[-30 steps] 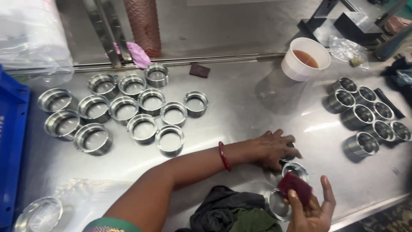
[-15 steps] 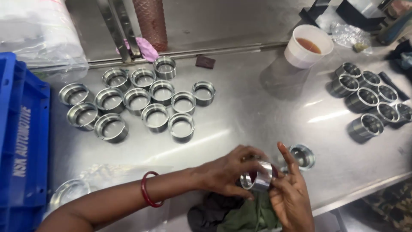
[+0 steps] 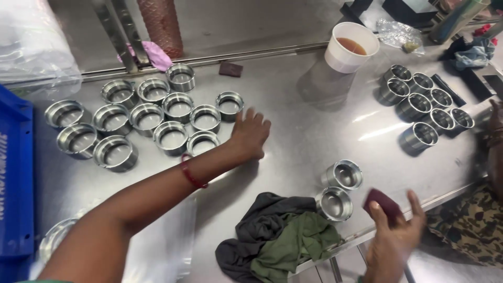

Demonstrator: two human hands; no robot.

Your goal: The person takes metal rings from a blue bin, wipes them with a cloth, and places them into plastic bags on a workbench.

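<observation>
My left hand [image 3: 250,135] stretches across the steel table [image 3: 293,120], fingers spread, palm down beside a cluster of several shiny metal rings [image 3: 146,115] at the left; it holds nothing and its fingertips nearly touch the nearest ring [image 3: 230,105]. My right hand [image 3: 392,242] hangs over the table's front edge and grips a small dark red abrasive pad [image 3: 382,203]. Two metal rings [image 3: 343,175] [image 3: 334,203] stand just left of that hand. A grey and green rag [image 3: 280,238] lies bunched at the front edge.
A second group of several rings [image 3: 425,105] sits at the right. A white cup of brown liquid [image 3: 350,53] stands at the back. A blue crate [image 3: 15,183] borders the left. Another person's arm [image 3: 495,152] and camouflage trousers [image 3: 466,225] appear at the right edge.
My left hand let go of the ring it held near the front edge and reached left to the ring cluster. The ring now stands by the rag. My right hand dropped lower with the pad.
</observation>
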